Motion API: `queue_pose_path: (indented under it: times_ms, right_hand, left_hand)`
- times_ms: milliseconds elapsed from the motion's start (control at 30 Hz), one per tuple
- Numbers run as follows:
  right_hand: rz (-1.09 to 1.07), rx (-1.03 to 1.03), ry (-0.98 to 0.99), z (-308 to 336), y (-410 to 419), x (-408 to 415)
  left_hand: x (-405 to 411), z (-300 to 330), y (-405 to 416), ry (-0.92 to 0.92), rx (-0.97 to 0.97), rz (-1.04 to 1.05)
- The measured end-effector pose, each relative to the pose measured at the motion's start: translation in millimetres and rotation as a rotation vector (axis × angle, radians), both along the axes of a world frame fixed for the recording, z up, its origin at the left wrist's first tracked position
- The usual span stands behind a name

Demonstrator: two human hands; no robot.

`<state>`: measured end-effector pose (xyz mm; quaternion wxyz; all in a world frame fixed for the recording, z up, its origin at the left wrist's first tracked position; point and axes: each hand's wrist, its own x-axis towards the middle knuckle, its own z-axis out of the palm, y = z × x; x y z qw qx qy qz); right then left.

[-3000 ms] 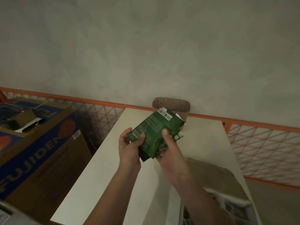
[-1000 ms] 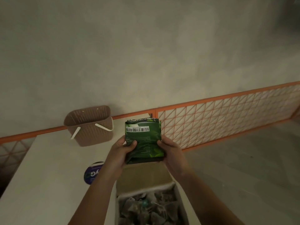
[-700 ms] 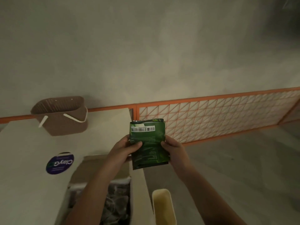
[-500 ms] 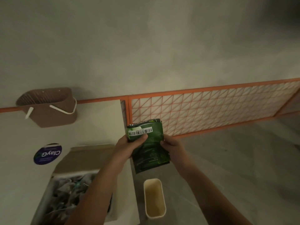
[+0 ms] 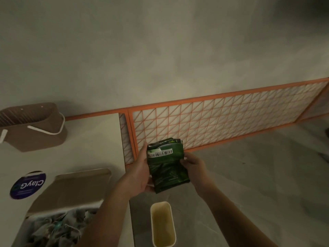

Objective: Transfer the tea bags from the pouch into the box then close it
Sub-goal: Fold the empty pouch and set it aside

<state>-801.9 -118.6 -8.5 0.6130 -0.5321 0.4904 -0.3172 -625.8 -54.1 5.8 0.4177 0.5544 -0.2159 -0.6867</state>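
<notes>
A green pouch point(image 5: 166, 164) with a white barcode label near its top was held in the air at the lower centre of the frame, clear of the white table point(image 5: 85, 150) and over the grey floor point(image 5: 258, 175). It was gripped from both sides by 2 bare hands. The left hand point(image 5: 138, 177) was curled round the pouch's left edge, with the fingers closed on it from behind. The right hand point(image 5: 195, 166) was pinched on the right edge, thumb and fingers clamped on the foil. The pouch's top looked crumpled and partly open; whether anything remained inside could not be told.

At the lower left of the frame, an open cardboard box point(image 5: 69, 191) was seen on the table, its flap laid back, and tea bags point(image 5: 58, 227) were heaped inside it. To the left of the box, a round purple sticker point(image 5: 27, 185) was shown on the tabletop. A brown basket point(image 5: 33, 127) with white handles was placed at the upper left, near the wall. Below the pouch, a cream bin point(image 5: 162, 223) stood on the floor. An orange lattice fence point(image 5: 222, 120) was stretched along the wall behind.
</notes>
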Motion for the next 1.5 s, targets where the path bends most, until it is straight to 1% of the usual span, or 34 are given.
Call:
queue_pose_path:
  times_ms: [100, 200, 333, 400, 467, 500, 567, 633, 700, 733, 800, 900, 933, 967, 1033, 1067, 1200, 1267, 1333, 1433, 1500]
  right_hand:
    - [0.017, 0.015, 0.024, -9.3, -15.5, 11.4]
    - [0.032, 0.089, -0.033, -21.5, -28.5, 18.4]
    - [0.049, 0.271, -0.152, -43.6, -46.4, 20.5]
    - [0.01, 0.417, -0.19, -48.6, -54.6, 21.4]
    - [0.008, 0.541, -0.199, -52.0, -63.1, 22.0]
    - [0.04, 0.581, -0.185, -53.4, -68.0, 21.8]
    - [0.139, 0.664, -0.179, -58.3, -77.1, 20.3]
    - [0.244, 0.744, -0.206, -65.5, -83.2, 17.9]
    - [0.335, 0.73, -0.172, -73.0, -86.0, 16.1]
    - [0.364, 0.69, -0.155, -76.8, -86.1, 15.4]
    - [0.388, 0.61, -0.136, -87.8, -85.1, 12.0]
    - [0.432, 0.54, -0.113, -106.0, -84.6, 0.7]
    - [0.44, 0.496, -0.101, -113.5, -85.3, -4.3]
    - [0.446, 0.454, -0.095, -119.9, -85.8, -9.4]
    - [0.429, 0.418, -0.096, -135.4, -82.7, -19.3]
    - [0.405, 0.416, -0.097, -143.7, -78.9, -23.8]
    - [0.289, 0.41, -0.004, -181.4, -60.3, -33.7]
    - [0.286, 0.382, 0.036, -196.9, -51.1, -33.2]
    - [0.317, 0.372, 0.051, -211.5, -44.3, -30.6]
    - [0.385, 0.416, 0.14, -234.3, -41.0, -23.4]
    - [0.445, 0.462, 0.191, -254.9, -41.1, -18.8]
  left_hand:
    - [18.8, -7.0, -12.1, 0.086, 0.027, -0.01]
    - [27.2, -15.2, -19.8, 0.145, 0.015, 0.028]
    - [21.3, -32.9, -24.2, 0.177, -0.002, 0.125]
    - [16.5, -44.4, -26.3, 0.164, -0.009, 0.157]
    - [10.0, -54.5, -27.5, 0.111, -0.06, 0.152]
    - [5.2, -57.8, -28.7, 0.058, -0.087, 0.133]
    - [-5.6, -65.4, -31.3, -0.09, -0.107, 0.149]
    - [-13.3, -81.3, -33.8, -0.269, -0.117, 0.241]
    - [-20.8, -100.9, -34.5, -0.416, -0.148, 0.285]
    - [-24.8, -113.1, -33.5, -0.454, -0.157, 0.293]
    - [-35.3, -134.9, -28.8, -0.499, -0.163, 0.3]
    - [-54.4, -150.4, -20.3, -0.555, -0.134, 0.311]
    - [-61.8, -154.0, -17.8, -0.513, -0.137, 0.33]
    - [-69.3, -156.7, -16.3, -0.423, -0.148, 0.376]
    - [-85.2, -169.4, -13.5, -0.182, -0.141, 0.51]
    - [-92.7, -174.5, -11.6, -0.112, -0.118, 0.556]
    - [-110.1, -210.4, -5.7, -0.055, 0.024, 0.656]
    - [-111.1, -228.5, -3.2, -0.056, 0.082, 0.703]
    - [-107.5, -243.6, 0.1, -0.128, 0.138, 0.709]
    - [-96.6, -271.2, 11.6, -0.252, 0.188, 0.715]
    - [-90.0, -292.7, 21.8, -0.269, 0.209, 0.74]
